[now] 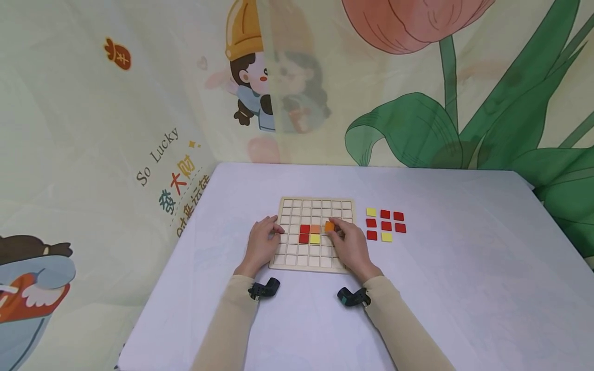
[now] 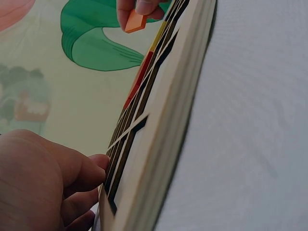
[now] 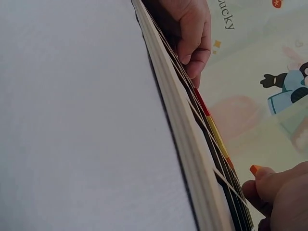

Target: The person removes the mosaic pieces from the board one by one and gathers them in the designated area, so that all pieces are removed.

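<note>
Pinched between the thumb and fingers of my right hand [image 1: 350, 245] is a small orange square tile [image 1: 329, 226], raised over the right half of a wooden grid board [image 1: 311, 262]. The left wrist view shows this tile [image 2: 135, 22] tilted above the grid. My left hand [image 1: 262, 242] rests at the board's left edge, fingers loosely bent and fingertips at the rim. Near the middle of the grid, a red tile [image 1: 304, 229] and an orange tile [image 1: 315, 229] lie above a second red tile [image 1: 303, 238] and a yellow tile [image 1: 314, 239].
Right of the board, several loose red tiles [image 1: 386, 225] lie in loose rows with a yellow tile [image 1: 371, 212] at the top and another yellow tile [image 1: 386, 237] at the bottom. A white cloth [image 1: 464, 283] covers the table. Printed curtains [image 1: 176, 77] hang behind and left.
</note>
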`<action>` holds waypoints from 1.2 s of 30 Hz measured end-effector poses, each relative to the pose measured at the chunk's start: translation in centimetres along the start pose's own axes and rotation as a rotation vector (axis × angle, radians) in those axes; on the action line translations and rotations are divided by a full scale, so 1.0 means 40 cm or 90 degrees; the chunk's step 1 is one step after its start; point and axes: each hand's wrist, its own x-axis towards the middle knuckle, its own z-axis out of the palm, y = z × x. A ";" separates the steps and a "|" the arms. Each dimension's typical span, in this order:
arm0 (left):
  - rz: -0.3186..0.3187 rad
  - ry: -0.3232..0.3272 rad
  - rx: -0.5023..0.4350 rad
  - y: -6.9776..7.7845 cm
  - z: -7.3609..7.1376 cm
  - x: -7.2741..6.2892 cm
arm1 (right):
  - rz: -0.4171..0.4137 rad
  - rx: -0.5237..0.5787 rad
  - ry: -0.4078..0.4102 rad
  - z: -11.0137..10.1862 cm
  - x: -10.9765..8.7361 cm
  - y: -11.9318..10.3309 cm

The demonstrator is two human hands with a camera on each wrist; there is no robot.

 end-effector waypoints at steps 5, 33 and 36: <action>0.006 0.002 -0.005 -0.001 0.001 0.002 | 0.009 0.009 0.003 -0.003 -0.002 -0.001; 0.003 0.009 0.004 -0.010 0.004 0.000 | 0.078 0.050 -0.010 -0.111 -0.056 -0.002; 0.011 0.009 0.003 -0.008 0.008 0.002 | 0.075 0.031 -0.030 -0.123 -0.065 0.002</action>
